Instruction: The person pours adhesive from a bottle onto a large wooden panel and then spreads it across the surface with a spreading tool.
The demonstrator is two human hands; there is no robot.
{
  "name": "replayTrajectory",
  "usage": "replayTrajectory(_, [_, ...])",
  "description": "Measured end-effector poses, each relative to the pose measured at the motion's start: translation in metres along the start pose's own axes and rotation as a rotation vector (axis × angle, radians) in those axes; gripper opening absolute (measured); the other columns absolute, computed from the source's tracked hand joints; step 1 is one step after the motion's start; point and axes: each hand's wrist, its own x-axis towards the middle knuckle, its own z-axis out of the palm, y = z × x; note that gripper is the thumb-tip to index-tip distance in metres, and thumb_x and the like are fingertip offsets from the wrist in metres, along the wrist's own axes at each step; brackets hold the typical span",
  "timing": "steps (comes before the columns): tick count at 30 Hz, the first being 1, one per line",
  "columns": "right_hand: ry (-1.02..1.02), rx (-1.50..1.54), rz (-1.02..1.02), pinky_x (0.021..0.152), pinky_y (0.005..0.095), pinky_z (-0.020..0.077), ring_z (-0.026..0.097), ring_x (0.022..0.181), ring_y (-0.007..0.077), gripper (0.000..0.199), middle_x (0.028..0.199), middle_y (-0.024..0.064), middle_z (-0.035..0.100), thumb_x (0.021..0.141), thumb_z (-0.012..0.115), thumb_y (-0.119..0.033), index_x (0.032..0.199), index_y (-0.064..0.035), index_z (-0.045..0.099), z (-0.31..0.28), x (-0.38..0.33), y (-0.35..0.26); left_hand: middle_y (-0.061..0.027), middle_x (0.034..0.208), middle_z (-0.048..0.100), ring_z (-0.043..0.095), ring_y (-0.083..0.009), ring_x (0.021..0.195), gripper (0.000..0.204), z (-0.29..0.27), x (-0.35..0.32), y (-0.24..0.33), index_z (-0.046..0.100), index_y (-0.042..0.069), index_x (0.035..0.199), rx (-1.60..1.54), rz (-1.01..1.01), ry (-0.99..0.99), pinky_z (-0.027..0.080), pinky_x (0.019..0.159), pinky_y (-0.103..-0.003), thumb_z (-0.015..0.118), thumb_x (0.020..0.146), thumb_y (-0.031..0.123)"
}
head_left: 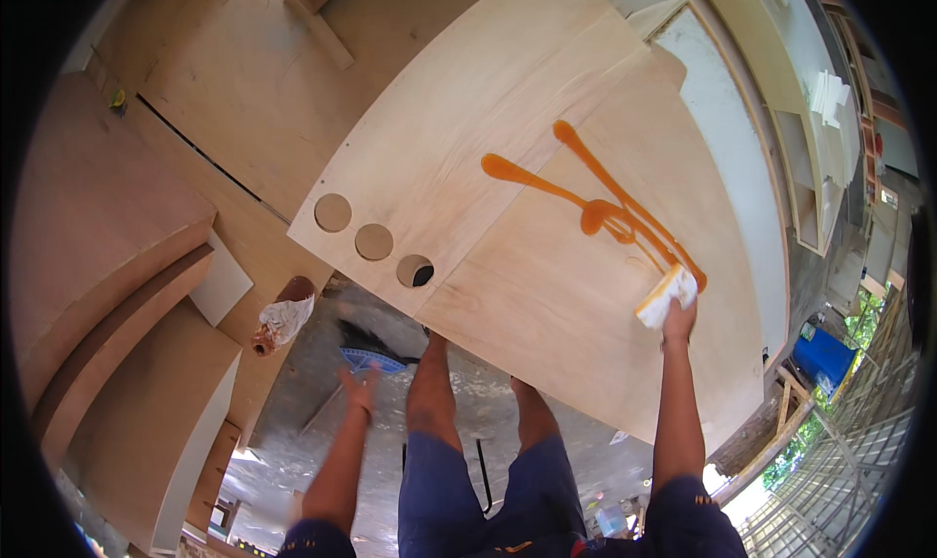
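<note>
My right hand [679,322] grips a thick white pad with a yellowish edge [668,295], which looks like a sponge. It rests at the near end of orange-brown liquid streaks [597,216] poured over a large pale plywood panel [547,294]. The liquid runs in two long lines with a rounded blob between them. My left hand [361,387] hangs off the panel's near left edge, smeared by motion, so its fingers do not read clearly. Past it, on the floor, lies a broom with a blue head and dark bristles [371,358].
Three round holes [374,242] pierce the panel's left corner. A brown bottle wrapped in white cloth [284,316] lies on a board to the left. Curved wooden pieces [117,333] stand at far left. A blue container [823,355] stands beyond the panel's right side.
</note>
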Motion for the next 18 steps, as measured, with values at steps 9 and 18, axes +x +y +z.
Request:
replayTrajectory(9, [0.006,-0.161,0.121,0.081,0.0394,0.0481,0.060,0.099,0.0335,0.045,0.106,0.0180,0.062,0.078,0.059,-0.031,0.116,-0.0088,0.047,0.151,0.084,-0.122,-0.0136,0.148,0.019,0.027,-0.0345,0.133,0.095,0.044,-0.169,0.070,0.024,0.015,0.143,0.677,0.328,-0.192,0.036,0.101,-0.047,0.067,0.067,0.054])
replayTrajectory(18, [-0.246,-0.509,-0.393,0.084,0.0424,0.0460,0.060,0.099,0.0365,0.043,0.102,0.0160,0.065,0.085,0.042,-0.040,0.107,-0.0059,0.056,0.333,-0.031,-0.370,-0.0070,0.147,0.025,0.030,-0.0287,0.132,0.087,0.042,-0.162,0.086,0.029,0.017,0.140,0.747,0.214,-0.238,0.038,0.100,-0.045,0.067,0.069,0.048])
